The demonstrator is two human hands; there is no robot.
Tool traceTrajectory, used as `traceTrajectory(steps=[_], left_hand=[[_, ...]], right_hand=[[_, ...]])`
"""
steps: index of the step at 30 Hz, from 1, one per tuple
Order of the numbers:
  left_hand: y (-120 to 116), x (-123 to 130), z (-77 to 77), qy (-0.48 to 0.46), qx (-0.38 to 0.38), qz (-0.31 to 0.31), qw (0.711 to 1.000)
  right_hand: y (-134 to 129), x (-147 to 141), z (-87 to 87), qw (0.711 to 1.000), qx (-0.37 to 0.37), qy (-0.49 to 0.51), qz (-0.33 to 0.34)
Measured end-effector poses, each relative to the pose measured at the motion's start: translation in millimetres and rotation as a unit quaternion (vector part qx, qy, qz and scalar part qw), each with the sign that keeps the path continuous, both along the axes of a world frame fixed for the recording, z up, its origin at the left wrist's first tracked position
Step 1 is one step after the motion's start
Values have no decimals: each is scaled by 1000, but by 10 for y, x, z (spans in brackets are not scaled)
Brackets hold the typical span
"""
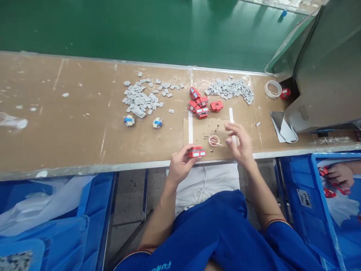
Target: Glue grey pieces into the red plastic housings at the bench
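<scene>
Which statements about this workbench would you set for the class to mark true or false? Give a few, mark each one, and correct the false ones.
1. The left hand holds a red block with pale blue patches. True.
2. The right hand grips that block too. False: it is open and apart from the block.
3. Small grey pieces lie in two loose piles on the bench. True.
4. A roll of tape lies on the floor. False: it lies on the bench, far right.

The left hand (182,164) grips a red block (196,152); the right hand (238,142) hangs open.
</scene>
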State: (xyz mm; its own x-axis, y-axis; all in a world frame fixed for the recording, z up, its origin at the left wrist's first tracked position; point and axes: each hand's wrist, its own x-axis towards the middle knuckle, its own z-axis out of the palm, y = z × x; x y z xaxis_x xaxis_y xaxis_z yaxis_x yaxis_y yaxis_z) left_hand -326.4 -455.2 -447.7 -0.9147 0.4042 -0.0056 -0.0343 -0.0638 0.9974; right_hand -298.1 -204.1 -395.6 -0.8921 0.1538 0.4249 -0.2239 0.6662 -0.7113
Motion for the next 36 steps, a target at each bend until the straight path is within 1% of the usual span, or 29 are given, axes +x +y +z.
traceTrajectory(steps=[2,3,4,6,7,9,11,14,18,20,22,24,26,28,29,31,33,36], left_hand=[[2,-3,10,4,1,-5,1000],[4,-4,15,6,2,-6,1000],[7,-6,20,7,4,-6,1000],[13,-7,24,6,9,-5,1000],[15,-7,25,4,11,-5,1000],[19,-4,21,-1,15,-4,1000],[22,1,15,-4,18,-4,1000],[25,4,2,-3,27,-2,1000],[17,-11,-15,7,61,5,998],[11,-16,-16,5,102,4,995],[12,-8,1,-3,160,-6,987],[25,16,46,-9,211,-25,977],[55,49,114,-21,235,-51,970],[96,78,190,-38,232,-73,969],[118,89,224,-45,223,-79,971],[161,100,278,-42,195,-82,977],[197,106,314,-16,161,-79,984],[233,121,350,23,121,-79,989]], right_hand=[[369,-288,62,998,39,4,-53],[570,-467,74,994,63,-4,-84],[762,-656,73,991,88,-18,-100],[1060,-1015,41,982,141,-74,-100],[1151,-1165,17,977,166,-98,-94],[1221,-1383,-26,965,202,-139,-95],[1190,-1501,-50,956,215,-164,-116],[1116,-1578,-46,950,200,-191,-148],[1108,-1609,21,952,175,-199,-151],[1087,-1530,84,953,167,-204,-149],[986,-1319,170,962,126,-195,-144],[775,-958,274,980,35,-161,-116],[476,-495,381,989,-76,-119,-49],[150,-34,475,983,-150,-103,25],[-1,159,511,979,-174,-96,52],[-245,426,554,973,-196,-87,80],[-391,540,557,972,-205,-82,84],[-457,552,523,971,-212,-73,80]])
